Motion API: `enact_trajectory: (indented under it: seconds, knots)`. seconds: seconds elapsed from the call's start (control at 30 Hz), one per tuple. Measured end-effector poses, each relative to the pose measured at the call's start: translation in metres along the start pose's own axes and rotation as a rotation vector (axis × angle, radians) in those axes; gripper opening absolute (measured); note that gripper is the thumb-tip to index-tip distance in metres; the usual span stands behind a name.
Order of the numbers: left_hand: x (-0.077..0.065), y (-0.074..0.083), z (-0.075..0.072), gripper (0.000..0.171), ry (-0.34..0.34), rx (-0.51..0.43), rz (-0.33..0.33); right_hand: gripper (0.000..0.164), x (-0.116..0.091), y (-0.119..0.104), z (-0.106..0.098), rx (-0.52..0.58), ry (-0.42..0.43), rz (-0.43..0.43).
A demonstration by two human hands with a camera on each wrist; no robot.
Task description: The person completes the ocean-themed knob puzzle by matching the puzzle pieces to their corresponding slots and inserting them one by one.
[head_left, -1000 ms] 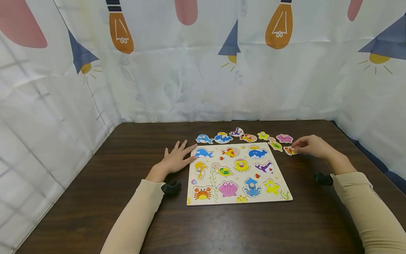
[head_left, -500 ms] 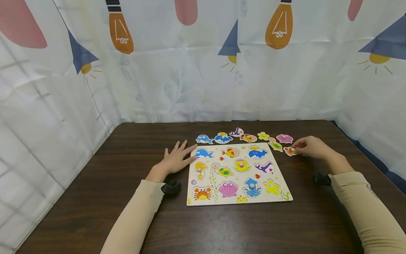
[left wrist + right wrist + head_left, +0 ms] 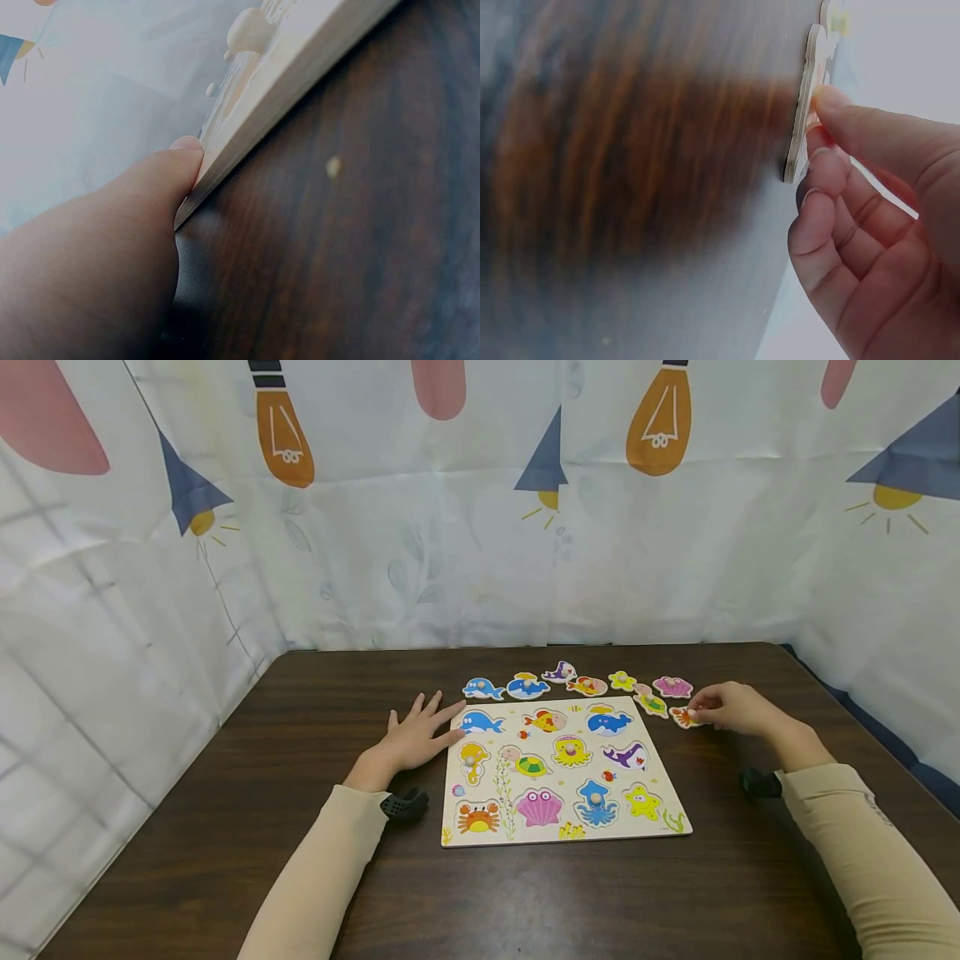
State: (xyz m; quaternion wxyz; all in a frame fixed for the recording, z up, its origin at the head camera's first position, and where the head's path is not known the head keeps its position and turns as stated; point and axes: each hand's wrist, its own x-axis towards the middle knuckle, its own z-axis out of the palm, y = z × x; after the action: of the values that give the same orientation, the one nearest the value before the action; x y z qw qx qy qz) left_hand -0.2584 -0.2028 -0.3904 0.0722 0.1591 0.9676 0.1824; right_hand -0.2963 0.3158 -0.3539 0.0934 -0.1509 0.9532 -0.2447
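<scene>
My left hand (image 3: 411, 739) lies with fingers spread at the upper left corner of the sea-animal puzzle board (image 3: 568, 785). In the left wrist view its thumb (image 3: 176, 161) touches the board's edge. Beyond the board's upper right corner, my right hand (image 3: 738, 708) pinches an orange crab puzzle piece (image 3: 681, 717) between thumb and fingertips. The right wrist view shows the crab piece edge-on (image 3: 802, 105), close to the table; the fingers hide its knob. Seated in the board are a yellow seahorse (image 3: 474, 762), a yellow octopus (image 3: 572, 752) and a blue squid (image 3: 596, 803), all with knobs.
Loose pieces lie along the board's far side: a blue whale (image 3: 483, 688), a second whale (image 3: 528, 687), a purple one (image 3: 560, 672), a fish (image 3: 587, 686), a starfish (image 3: 622, 681), a turtle (image 3: 651, 702) and a pink shell (image 3: 672, 687). A printed curtain (image 3: 450, 568) hangs behind.
The right hand and the crab piece have shifted very slightly left and toward me. My left hand and the board have stayed in place.
</scene>
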Motion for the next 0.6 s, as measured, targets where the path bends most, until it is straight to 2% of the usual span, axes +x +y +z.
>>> enact_trajectory:
  seconds: [0.37, 0.6]
  knots:
    - [-0.0009, 0.0008, -0.0002, 0.069, -0.006, -0.006, -0.001, 0.017, -0.0004, 0.0002, 0.0012, -0.026, -0.003, -0.016]
    - [-0.0014, 0.0013, -0.0015, 0.069, -0.003, -0.004, 0.000, 0.016, -0.0036, -0.0033, 0.0002, -0.065, 0.050, -0.021]
